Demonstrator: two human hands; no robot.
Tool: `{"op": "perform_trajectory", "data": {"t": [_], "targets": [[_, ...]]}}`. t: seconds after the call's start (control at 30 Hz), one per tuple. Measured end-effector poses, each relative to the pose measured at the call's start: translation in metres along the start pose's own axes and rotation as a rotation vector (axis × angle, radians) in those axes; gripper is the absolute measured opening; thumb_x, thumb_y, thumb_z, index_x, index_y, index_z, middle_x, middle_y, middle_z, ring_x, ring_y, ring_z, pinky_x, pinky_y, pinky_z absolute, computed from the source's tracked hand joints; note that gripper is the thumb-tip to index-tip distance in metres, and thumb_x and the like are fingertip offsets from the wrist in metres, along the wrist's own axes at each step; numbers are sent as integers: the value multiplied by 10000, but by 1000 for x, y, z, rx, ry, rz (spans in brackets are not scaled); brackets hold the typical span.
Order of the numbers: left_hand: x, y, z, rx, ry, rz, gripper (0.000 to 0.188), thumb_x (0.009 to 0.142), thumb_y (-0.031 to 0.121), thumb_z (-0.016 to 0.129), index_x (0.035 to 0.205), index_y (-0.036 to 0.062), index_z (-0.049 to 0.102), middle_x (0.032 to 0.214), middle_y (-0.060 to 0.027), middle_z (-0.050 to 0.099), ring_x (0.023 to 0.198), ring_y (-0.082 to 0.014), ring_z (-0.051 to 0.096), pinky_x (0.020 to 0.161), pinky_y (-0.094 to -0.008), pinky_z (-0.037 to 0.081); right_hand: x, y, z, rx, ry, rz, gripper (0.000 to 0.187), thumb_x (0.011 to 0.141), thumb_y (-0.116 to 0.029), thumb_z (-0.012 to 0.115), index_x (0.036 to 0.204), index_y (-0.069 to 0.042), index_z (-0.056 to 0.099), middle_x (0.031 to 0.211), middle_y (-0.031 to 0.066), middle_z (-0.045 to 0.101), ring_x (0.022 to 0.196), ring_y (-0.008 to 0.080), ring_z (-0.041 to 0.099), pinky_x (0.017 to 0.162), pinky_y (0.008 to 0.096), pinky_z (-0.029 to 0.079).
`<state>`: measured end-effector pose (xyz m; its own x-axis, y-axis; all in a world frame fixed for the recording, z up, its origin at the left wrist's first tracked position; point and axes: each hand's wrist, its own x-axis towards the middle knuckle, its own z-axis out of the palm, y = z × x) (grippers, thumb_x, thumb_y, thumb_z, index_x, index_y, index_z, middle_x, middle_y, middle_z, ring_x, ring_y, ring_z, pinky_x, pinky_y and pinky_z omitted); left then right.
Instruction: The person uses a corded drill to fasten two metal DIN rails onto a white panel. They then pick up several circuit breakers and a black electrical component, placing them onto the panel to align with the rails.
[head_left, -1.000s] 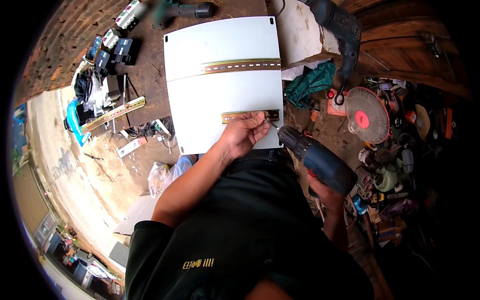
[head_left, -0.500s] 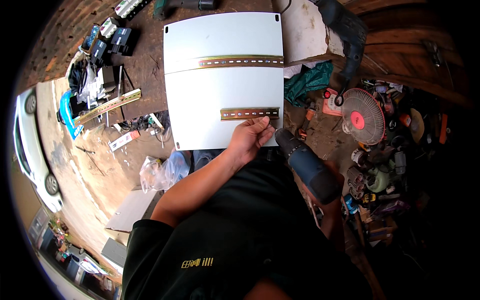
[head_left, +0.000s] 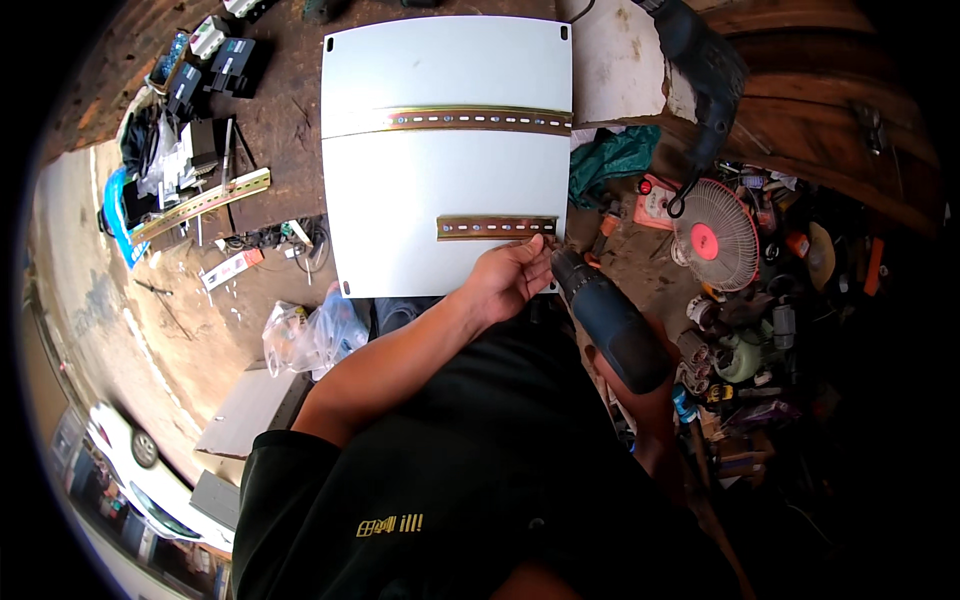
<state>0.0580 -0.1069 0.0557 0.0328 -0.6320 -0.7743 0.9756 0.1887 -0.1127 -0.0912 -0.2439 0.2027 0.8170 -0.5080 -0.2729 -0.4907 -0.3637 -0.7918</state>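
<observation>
A white mounting plate (head_left: 420, 190) bears two slotted metal DIN rails. The longer rail (head_left: 470, 120) crosses its upper half, and the short rail (head_left: 497, 228) lies near its lower right edge. Just below the short rail's right end, my left hand (head_left: 510, 280) has thumb and fingertips pressed together; whatever they pinch is too small to make out. My right hand (head_left: 640, 385) grips a dark blue power drill (head_left: 612, 325) from beneath, mostly hidden by its body. The drill's chuck points up and left, close beside my left fingertips.
Left on the brown table (head_left: 285, 130) lie a loose slotted rail (head_left: 205, 203) and black electrical parts (head_left: 230, 65). At the right stand a red fan (head_left: 715, 235), a hanging power tool (head_left: 705, 80) and cluttered tools on the floor. A plastic bag (head_left: 315, 335) sits below the plate.
My view has shifted slightly. The drill and both hands stay nearly in place by the short rail's right end, with my left fingertips now drawn a little off the rail toward the chuck.
</observation>
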Motion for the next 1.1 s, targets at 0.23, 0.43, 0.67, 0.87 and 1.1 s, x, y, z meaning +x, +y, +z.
{"op": "perform_trajectory", "data": {"t": [0.23,0.43,0.67,0.87,1.1], "targets": [[-2,2,1,17,18,-19,133,1045,176,539,1102,123,646,1046,-8,727,929,-126,673,879,-319,531,12,-7,-2,-16,-83,30,428,720,-72,827,1081,-26,600,874,75,686,801,148,670,732,326,534],[-1,5,-3,39,28,-36,144,1038,183,561,1130,124,656,1138,-17,723,1029,-126,674,928,-288,505,17,2,1,-92,-118,33,432,730,-62,828,1092,-38,594,906,81,699,852,161,696,770,336,539],[-3,5,2,36,38,-3,116,1023,184,582,1098,125,647,1043,3,710,947,-141,650,915,-327,513,27,-7,0,-58,-144,34,410,745,-73,825,1078,-32,588,909,88,704,868,160,694,772,337,540],[-43,23,5,271,79,82,164,1001,249,641,1085,108,652,983,-9,695,866,-124,636,801,-284,528,45,-16,-1,-129,-163,118,378,747,-75,820,1051,-22,602,893,100,715,855,158,694,765,343,542],[-155,17,-140,367,830,649,333,920,386,747,844,92,610,735,56,497,667,-56,416,601,-252,335,65,-16,-12,-161,-255,128,394,732,-82,813,1068,0,624,895,113,722,854,152,696,780,338,541]]}}
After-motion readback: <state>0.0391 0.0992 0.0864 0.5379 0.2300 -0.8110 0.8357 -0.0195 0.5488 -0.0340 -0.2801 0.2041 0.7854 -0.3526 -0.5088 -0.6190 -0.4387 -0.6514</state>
